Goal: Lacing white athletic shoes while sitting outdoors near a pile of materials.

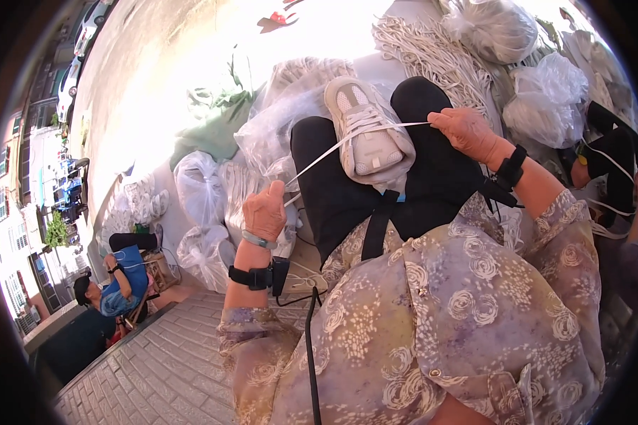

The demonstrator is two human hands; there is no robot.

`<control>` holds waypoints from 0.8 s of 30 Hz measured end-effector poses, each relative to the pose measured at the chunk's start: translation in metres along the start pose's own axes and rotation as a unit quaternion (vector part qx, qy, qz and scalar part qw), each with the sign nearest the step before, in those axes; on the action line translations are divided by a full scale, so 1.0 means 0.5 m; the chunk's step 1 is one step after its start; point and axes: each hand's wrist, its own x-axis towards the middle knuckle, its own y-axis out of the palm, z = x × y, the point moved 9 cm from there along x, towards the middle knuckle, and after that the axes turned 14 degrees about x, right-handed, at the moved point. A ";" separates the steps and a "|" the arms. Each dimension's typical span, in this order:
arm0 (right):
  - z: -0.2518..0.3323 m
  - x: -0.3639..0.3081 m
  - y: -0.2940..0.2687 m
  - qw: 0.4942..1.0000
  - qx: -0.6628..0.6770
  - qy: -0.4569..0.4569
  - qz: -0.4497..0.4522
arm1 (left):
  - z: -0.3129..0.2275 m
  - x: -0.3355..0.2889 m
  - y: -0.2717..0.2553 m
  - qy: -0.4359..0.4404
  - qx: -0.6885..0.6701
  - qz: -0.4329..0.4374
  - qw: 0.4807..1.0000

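Observation:
A light beige sneaker (376,145) rests between my knees, its tongue toward me and its toe pointing away. White shoelace (406,125) crosses over its eyelets, and both ends are pulled out taut to the sides. My left hand (266,211) is closed on one lace end, to the left of my left knee and lower than the shoe. Beyond my right knee, my right hand (465,132) pinches the other end at about the height of the lacing. Each wrist wears a black strapped device.
Clear plastic bags (198,188) of pale shoes stand at my left. A heap of white laces (432,53) lies ahead to the right, near more stuffed bags (546,99). Someone in blue (124,283) sits far left; another person's dark-clad leg (606,159) is at the right.

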 end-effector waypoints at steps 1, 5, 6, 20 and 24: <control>-0.016 -0.018 -0.010 1.000 0.000 0.001 0.002 | 0.014 -0.018 0.018 -0.030 -0.002 0.019 0.999; -0.119 -0.110 -0.109 0.995 -0.032 0.059 -0.067 | 0.132 -0.128 0.099 -0.112 0.001 0.067 0.991; -0.154 -0.144 -0.146 0.992 -0.034 0.074 -0.093 | 0.160 -0.154 0.113 -0.113 -0.001 0.067 0.991; -0.424 -0.572 -0.604 0.874 -0.248 0.292 -0.298 | 0.592 -0.578 0.160 -0.633 -0.238 0.110 0.729; -0.433 -0.506 -0.357 0.783 0.189 0.509 -0.304 | 0.410 -0.419 0.205 -0.566 -0.349 0.255 0.701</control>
